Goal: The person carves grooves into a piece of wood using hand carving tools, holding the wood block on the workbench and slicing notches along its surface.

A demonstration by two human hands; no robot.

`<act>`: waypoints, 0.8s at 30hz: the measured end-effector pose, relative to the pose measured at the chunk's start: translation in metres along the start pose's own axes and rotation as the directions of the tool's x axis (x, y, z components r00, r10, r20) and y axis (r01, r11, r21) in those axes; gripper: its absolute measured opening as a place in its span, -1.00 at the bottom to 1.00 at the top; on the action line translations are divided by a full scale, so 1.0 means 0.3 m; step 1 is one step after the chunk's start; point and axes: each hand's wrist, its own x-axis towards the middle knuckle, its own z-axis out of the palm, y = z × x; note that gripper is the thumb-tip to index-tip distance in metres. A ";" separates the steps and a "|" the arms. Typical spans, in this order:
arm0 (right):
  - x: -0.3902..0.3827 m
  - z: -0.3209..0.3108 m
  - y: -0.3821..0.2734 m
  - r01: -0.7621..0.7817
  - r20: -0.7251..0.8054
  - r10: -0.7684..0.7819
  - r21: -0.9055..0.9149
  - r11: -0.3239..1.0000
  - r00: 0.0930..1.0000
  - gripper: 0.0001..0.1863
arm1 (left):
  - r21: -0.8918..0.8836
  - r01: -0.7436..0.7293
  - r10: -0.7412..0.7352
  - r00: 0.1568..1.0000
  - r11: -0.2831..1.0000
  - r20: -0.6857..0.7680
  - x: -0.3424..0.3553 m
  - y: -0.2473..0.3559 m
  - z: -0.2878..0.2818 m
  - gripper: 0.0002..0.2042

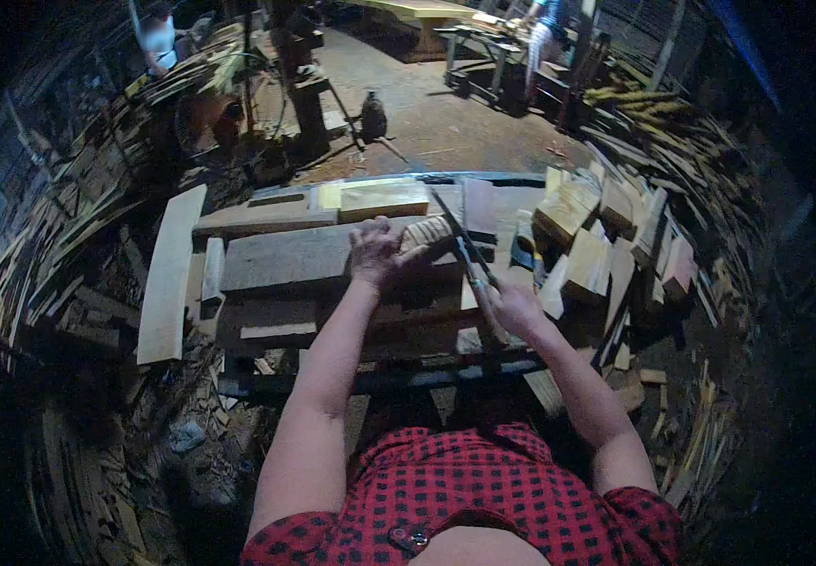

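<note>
On the dark plank (285, 255) of the workbench, my left hand (378, 250) holds a small pale wood block (427, 231) with several parallel grooves or ridges across it. My right hand (511, 307) is closed on the handle of a long, narrow saw-like tool (460, 231), whose dark blade points forward and lies against or just beside the block's right end. Whether it touches the block I cannot tell. A pale rectangular block (384, 198) lies just beyond my left hand.
A loose board (170, 274) lies at the bench's left; chunky offcuts (585, 264) and a dark-and-yellow object (526, 247) sit at the right. Scrap wood (672, 132) is piled around. Two people (158, 47) (544, 38) stand at the back, beyond the dirt floor (464, 123).
</note>
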 end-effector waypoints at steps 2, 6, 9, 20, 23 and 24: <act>-0.097 -0.025 0.011 -0.086 0.011 0.086 -0.007 0.996 0.996 -0.58 | -0.058 0.012 -0.012 1.000 0.998 -0.003 0.010 0.018 -0.010 -0.51; -0.200 0.020 0.064 -0.025 -0.079 0.026 0.021 0.999 0.996 -0.64 | -0.060 0.018 -0.014 0.998 0.998 0.059 0.013 0.026 -0.015 -0.47; -0.196 -0.005 0.029 -0.106 0.002 0.106 -0.033 0.994 0.994 -0.65 | -0.040 0.029 -0.024 0.992 0.999 0.126 0.025 0.054 -0.035 -0.45; -0.158 0.012 0.079 -0.095 0.050 0.095 -0.002 0.995 0.994 -0.58 | -0.087 0.079 -0.067 0.989 0.993 0.134 0.020 0.054 -0.050 -0.44; -0.057 0.020 0.102 -0.060 -0.038 0.063 0.094 0.994 0.997 -0.61 | -0.090 0.043 -0.028 0.987 0.995 0.156 0.031 0.045 -0.048 -0.45; -0.010 0.012 0.086 -0.038 -0.055 0.044 0.103 0.994 0.998 -0.62 | -0.086 0.035 -0.021 0.987 0.996 0.160 0.030 0.051 -0.047 -0.45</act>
